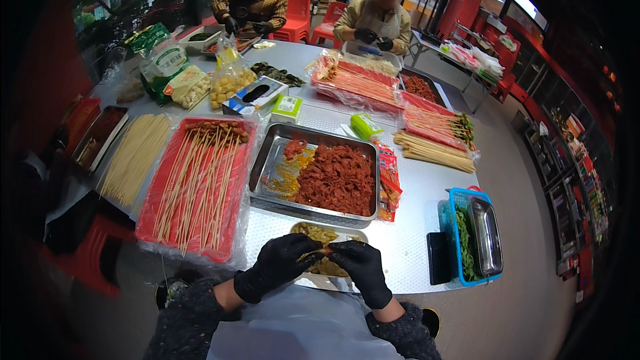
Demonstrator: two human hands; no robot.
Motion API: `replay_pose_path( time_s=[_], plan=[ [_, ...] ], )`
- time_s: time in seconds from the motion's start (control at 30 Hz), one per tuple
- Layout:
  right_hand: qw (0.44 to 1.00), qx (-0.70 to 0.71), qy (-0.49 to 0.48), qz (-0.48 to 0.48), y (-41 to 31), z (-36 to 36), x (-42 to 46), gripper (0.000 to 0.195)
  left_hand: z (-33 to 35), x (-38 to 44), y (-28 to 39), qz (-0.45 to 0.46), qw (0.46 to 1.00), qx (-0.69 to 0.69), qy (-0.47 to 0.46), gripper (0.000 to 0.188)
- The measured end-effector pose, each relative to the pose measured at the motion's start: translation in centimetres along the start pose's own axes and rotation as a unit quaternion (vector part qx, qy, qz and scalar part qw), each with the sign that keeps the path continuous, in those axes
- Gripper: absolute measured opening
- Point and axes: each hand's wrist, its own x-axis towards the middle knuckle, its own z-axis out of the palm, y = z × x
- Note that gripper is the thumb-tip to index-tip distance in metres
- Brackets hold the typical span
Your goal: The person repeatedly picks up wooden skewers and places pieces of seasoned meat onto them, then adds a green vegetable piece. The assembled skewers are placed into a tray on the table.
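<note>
My left hand (280, 262) and my right hand (361, 269), both in black gloves, meet over a small pale tray of yellow-green pickled peppers (320, 232). Between their fingertips they pinch a small piece of food, mostly hidden, with a reddish spot showing. Just beyond lies a steel tray (257, 180) with marinated raw meat strips (340, 175), heaped towards its right side. Left of it, a red tray wrapped in clear plastic (150, 210) holds bamboo skewers with meat (217, 132) at their far ends. Loose bamboo skewers (135, 155) lie farther left.
A blue basket (456, 235) with green herbs and a steel pan stands right, beside a black flat object (438, 259). Red packets (390, 185), a glove box (255, 96), food bags and red skewer trays (357, 82) lie beyond. Two people (255, 0) in black gloves work across the table.
</note>
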Motion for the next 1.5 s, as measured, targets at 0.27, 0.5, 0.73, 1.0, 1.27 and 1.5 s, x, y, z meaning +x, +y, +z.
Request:
replay_pose_path(
  time_s=[0.27, 0.5, 0.73, 1.0, 1.27, 1.5],
  plan=[
    [0.977, 0.107, 0.136, 0.126, -1.1, 0.3, 0.0, 0.021, -15.9, -3.2, -2.8, -0.128, 0.957, 0.021, 0.261, 0.020],
    [0.984, 0.065, 0.095, 0.134, -0.6, 0.1, 0.7, 0.024, -29.8, -19.6, -24.2, -0.295, 0.845, 0.299, 0.330, 0.006],
    [0.981, 0.066, 0.121, 0.137, -2.6, 1.0, 1.2, 0.022, -26.6, -19.3, -30.2, -0.450, 0.758, 0.420, 0.216, 0.008],
    [0.974, 0.128, 0.132, 0.132, 0.2, 0.9, 1.4, 0.021, -27.1, -20.9, -36.1, -0.380, 0.794, 0.425, 0.213, 0.016],
    [0.953, 0.253, 0.107, 0.128, -0.1, 0.8, 1.5, 0.021, -28.3, -19.0, -37.3, -0.333, 0.721, 0.599, 0.102, 0.005],
    [0.953, 0.265, 0.088, 0.118, -0.7, 0.1, 1.0, 0.022, -27.7, -17.6, -37.2, -0.401, 0.710, 0.577, 0.054, 0.007]
  ],
)
